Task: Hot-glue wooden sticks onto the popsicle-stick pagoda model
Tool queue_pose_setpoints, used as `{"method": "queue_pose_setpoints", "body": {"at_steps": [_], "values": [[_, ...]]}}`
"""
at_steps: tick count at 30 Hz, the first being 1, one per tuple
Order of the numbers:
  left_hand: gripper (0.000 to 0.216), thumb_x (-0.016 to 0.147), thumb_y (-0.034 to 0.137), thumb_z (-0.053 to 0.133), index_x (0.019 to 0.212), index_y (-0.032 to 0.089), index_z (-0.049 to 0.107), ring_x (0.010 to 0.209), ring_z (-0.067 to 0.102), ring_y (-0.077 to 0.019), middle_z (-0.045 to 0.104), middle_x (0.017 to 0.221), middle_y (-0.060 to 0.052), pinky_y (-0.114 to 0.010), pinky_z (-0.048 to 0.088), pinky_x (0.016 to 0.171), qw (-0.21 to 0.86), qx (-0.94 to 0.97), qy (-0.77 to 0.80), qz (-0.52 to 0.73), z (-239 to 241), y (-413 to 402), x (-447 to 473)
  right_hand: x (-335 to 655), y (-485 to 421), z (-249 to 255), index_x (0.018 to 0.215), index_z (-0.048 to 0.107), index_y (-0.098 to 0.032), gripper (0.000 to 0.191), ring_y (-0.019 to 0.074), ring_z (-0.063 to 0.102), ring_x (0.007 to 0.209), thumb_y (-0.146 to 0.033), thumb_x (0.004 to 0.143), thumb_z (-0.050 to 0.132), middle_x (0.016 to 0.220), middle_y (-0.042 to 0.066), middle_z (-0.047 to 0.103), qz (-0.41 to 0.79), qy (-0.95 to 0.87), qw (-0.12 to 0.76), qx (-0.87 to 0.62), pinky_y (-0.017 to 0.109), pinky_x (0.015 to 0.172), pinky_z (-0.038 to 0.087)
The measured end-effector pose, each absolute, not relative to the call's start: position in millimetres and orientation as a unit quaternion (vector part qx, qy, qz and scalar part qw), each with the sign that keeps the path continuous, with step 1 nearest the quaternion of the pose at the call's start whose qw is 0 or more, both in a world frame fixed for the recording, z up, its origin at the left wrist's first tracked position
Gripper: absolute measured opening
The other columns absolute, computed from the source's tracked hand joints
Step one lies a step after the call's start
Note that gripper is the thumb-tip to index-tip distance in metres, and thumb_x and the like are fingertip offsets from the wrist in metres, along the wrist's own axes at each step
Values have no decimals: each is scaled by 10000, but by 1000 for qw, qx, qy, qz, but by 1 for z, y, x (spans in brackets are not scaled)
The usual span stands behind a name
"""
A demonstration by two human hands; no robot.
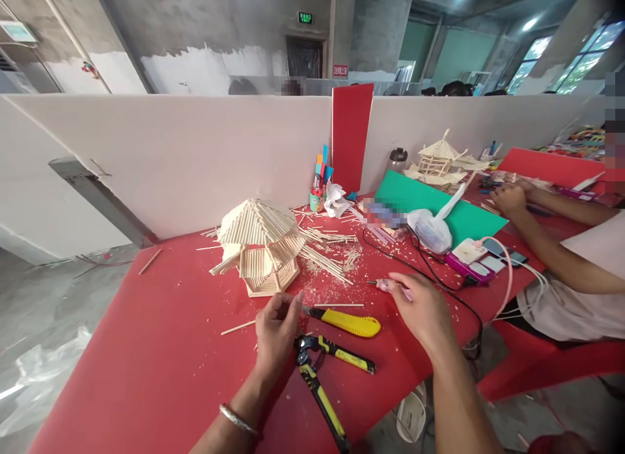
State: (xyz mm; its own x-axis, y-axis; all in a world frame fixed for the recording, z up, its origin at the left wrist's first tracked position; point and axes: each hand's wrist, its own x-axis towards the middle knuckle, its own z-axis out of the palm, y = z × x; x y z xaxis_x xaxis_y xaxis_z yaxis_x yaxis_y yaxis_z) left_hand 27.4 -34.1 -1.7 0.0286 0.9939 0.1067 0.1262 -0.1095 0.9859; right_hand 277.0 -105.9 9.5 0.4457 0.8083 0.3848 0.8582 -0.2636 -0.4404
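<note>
My left hand (276,327) hovers over the red table (161,350) with its fingers curled into a pinch near the blade end of a yellow utility knife (349,322); what it pinches is too small to make out. My right hand (424,311) is closed round a small pink tool (388,284) with a black cable running off to the right. A stick-built model house (261,245) stands just beyond both hands. Yellow-and-black pliers (319,382) lie open below my left hand.
Loose wooden sticks (322,255) and sawdust litter the table by the model. A cup of coloured sticks (318,192), a green sheet (439,203) and a white bag (432,229) sit further back. A person's arm (541,236) rests at the right, near another stick model (439,161).
</note>
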Motion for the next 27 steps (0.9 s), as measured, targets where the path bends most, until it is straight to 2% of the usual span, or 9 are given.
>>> {"method": "queue_pose_setpoints", "body": {"at_steps": [1, 3, 8, 13, 16, 19, 23, 27], "values": [[377, 770, 503, 665, 621, 188, 524, 409, 453, -84, 512, 487, 45, -194, 383, 404, 460, 546, 498, 492, -1, -34, 28, 274, -92, 16, 1067, 695, -237, 331, 182, 645, 856, -339, 919, 417, 1016, 62, 707, 7, -551, 295, -781, 279, 747, 463], [370, 752, 499, 682, 636, 191, 515, 393, 434, -75, 496, 490, 58, -186, 376, 383, 478, 524, 497, 500, 2, -33, 29, 270, -59, 26, 1029, 706, -275, 288, 169, 651, 871, -291, 915, 442, 1016, 22, 719, 53, -581, 199, -787, 257, 727, 445], [310, 741, 479, 675, 754, 174, 618, 403, 446, -73, 552, 551, 39, -186, 384, 379, 496, 514, 485, 504, 6, -30, 26, 266, 14, 32, 961, 730, -252, 220, 200, 658, 899, -232, 873, 529, 1003, 51, 726, 53, -581, 126, -802, 260, 680, 413], [295, 751, 459, 663, 745, 166, 627, 438, 442, -80, 534, 550, 32, -189, 377, 399, 493, 512, 489, 506, 5, -29, 25, 265, 41, 25, 983, 724, -242, 227, 217, 653, 974, -178, 883, 531, 1042, 71, 716, 76, -592, 63, -800, 291, 745, 445], [278, 751, 439, 661, 724, 165, 627, 464, 457, -83, 525, 551, 29, -188, 381, 424, 494, 506, 488, 511, 5, -30, 26, 264, 45, 23, 1019, 689, -202, 177, 193, 635, 996, -244, 918, 550, 1060, 68, 691, 90, -593, 29, -800, 335, 841, 481], [274, 748, 437, 663, 722, 168, 624, 454, 450, -79, 512, 546, 36, -189, 373, 426, 509, 493, 485, 512, 6, -31, 28, 264, 48, 22, 1049, 640, -153, 244, 174, 620, 985, -354, 925, 579, 1068, 58, 655, 105, -584, -1, -805, 394, 888, 507], [284, 754, 447, 664, 729, 169, 615, 434, 453, -74, 508, 551, 43, -191, 371, 419, 536, 475, 482, 505, 6, -32, 29, 265, 48, 20, 1033, 627, -144, 242, 174, 610, 989, -354, 921, 586, 1081, 61, 637, 116, -587, 13, -801, 400, 893, 507], [321, 730, 470, 692, 718, 159, 613, 406, 436, -62, 504, 541, 47, -187, 364, 401, 565, 448, 476, 504, 6, -30, 28, 256, 33, 23, 946, 644, -153, 150, 174, 635, 916, -226, 931, 514, 958, 72, 684, 143, -623, 105, -762, 317, 838, 482]]}}
